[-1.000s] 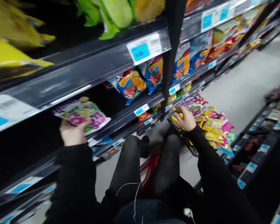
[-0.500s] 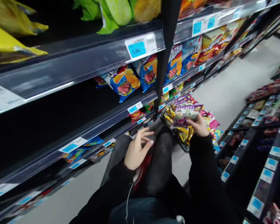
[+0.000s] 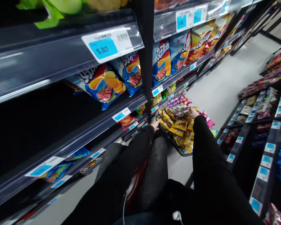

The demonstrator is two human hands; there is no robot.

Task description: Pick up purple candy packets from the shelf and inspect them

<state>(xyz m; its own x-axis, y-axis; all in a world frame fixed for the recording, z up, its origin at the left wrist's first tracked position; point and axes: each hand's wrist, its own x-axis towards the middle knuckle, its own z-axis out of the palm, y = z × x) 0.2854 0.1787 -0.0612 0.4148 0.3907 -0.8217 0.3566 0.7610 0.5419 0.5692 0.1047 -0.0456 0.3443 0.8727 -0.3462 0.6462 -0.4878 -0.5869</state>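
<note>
My right hand [image 3: 194,113] has its fingers closed on the near-right end of a purple-and-white snack bag [image 3: 179,110]. That bag lies on top of a heap of yellow-gold snack packets [image 3: 180,128] in a dark, low basket [image 3: 185,154]. On the opposite side, my left hand [image 3: 155,124] reaches to the basket's left edge beside the gold packets, its fingers stretched out and apart. Part of those fingers is hard to make out. More purple bags [image 3: 174,102] are behind the held one.
To the left runs a shelf rack [image 3: 131,114] with blue chip bags [image 3: 107,86] and price tags. A dark upright post [image 3: 146,47] divides it. Lower shelves [image 3: 263,168] line the right side. Pale floor [image 3: 219,78] stretches ahead; a pink bag [image 3: 208,120] is beside the basket.
My left hand has moved from above my knees forward to the basket's left edge. My right hand has lowered the purple-and-white bag onto the heap. The view has shifted right.
</note>
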